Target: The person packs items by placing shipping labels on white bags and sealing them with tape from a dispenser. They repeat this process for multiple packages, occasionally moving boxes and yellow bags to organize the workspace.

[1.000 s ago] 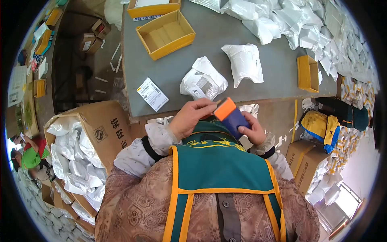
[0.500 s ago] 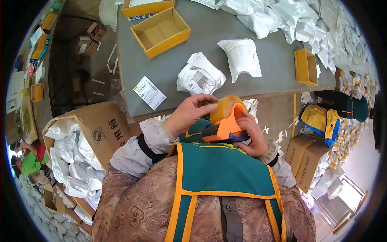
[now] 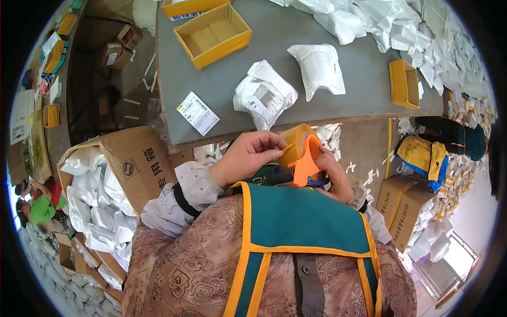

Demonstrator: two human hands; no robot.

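Close to my body, below the table's front edge, my right hand point(image 3: 336, 177) is closed around an orange tape dispenser point(image 3: 306, 164). A wide roll of yellowish packing tape point(image 3: 293, 143) sits in it. My left hand point(image 3: 248, 158) is at the roll's left side, thumb and forefinger pinched together at the tape; whether they hold a loose end is too small to see. On the table beyond lie a crumpled silver-white mailer bag point(image 3: 265, 95), a plumper white mailer bag point(image 3: 318, 70) and a printed label sheet point(image 3: 198, 114).
Open yellow boxes point(image 3: 214, 37) stand on the grey table point(image 3: 195, 79), with a smaller yellow box point(image 3: 404, 84) at right. White mailer bags point(image 3: 364, 21) are heaped at the back right. A carton point(image 3: 134, 164) of silver bags is at left. Another person point(image 3: 43, 208) is far left.
My view has shifted slightly, so the table's things sit a little higher. Both hands stay at the tape dispenser, with the left fingers still pinched beside the roll.
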